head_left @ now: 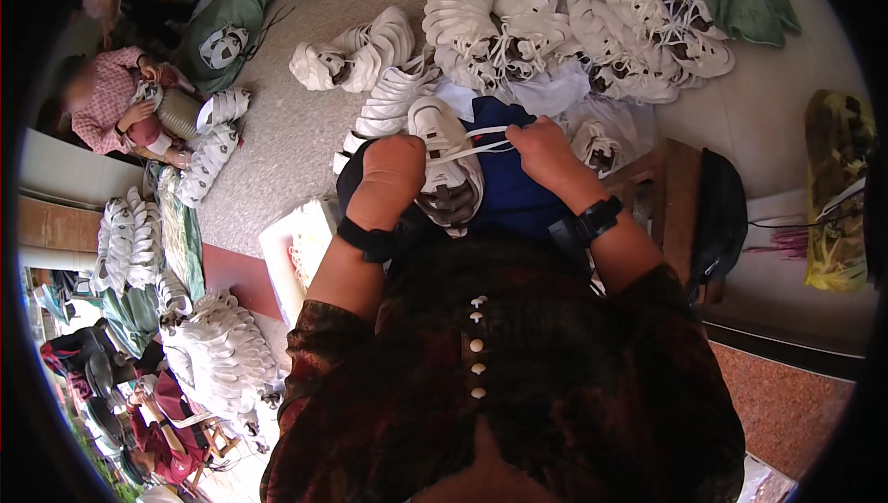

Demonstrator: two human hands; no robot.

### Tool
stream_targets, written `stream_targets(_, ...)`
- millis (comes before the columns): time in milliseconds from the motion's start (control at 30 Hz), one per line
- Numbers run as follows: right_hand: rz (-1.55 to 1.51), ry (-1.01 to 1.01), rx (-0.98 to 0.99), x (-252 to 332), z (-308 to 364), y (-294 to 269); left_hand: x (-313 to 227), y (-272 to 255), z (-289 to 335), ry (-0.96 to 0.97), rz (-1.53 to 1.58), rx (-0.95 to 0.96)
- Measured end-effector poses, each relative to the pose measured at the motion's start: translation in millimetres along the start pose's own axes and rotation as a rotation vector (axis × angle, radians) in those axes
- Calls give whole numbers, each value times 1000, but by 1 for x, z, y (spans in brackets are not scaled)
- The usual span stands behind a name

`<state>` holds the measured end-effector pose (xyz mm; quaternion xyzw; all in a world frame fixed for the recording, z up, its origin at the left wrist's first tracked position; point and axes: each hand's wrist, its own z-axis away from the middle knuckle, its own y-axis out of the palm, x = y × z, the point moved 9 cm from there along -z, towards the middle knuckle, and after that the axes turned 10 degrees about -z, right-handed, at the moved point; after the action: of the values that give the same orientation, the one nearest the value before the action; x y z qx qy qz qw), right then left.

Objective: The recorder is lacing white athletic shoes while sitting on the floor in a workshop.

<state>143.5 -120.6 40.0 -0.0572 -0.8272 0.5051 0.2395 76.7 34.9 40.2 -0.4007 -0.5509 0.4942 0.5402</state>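
Floor of speckled grey stone [250, 142] is spreading beyond the bare left hand [393, 173] and out to its left. Farther out than the bare right hand [548, 152], a broad heap of white shoes with dark patches [620, 36] is covering the ground, and a packed mound of white shoes [222, 355] is lying well to the left of the left hand, nearer the body. A bulging dark green fabric sack [245, 4] is resting far beyond the left hand, on its left. A person in a pink patterned top [106, 96] is sitting well off to the left of that same hand. A yellow and dark plastic bag [832, 226] is lying well to the right of the right hand; nearer, a brown wooden frame [680, 216] is standing just right of that forearm. A dark blue cloth [507, 187] is filling the space between the hands.

Beside this cloth, closer to the left hand, a white shoe with a brown-grey end [453, 198] is sitting with its opening hard to make out. The left hand is curling beside the shoe, its fingertips hidden, so I cannot tell what it is holding. The right hand is closing, thumb against finger, on thin white laces [487, 139], which are stretching across from the shoe.
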Motion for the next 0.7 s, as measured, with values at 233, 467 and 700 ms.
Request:
stream_targets(233,135,280,-84,-93,44,-43,114,33,75,-304,-20,168)
stream_targets(467,22,321,-55,-107,64,-44,133,54,118,-326,503,7)
stream_targets(700,-840,782,63,-111,63,2,151,74,141,-461,727,112)
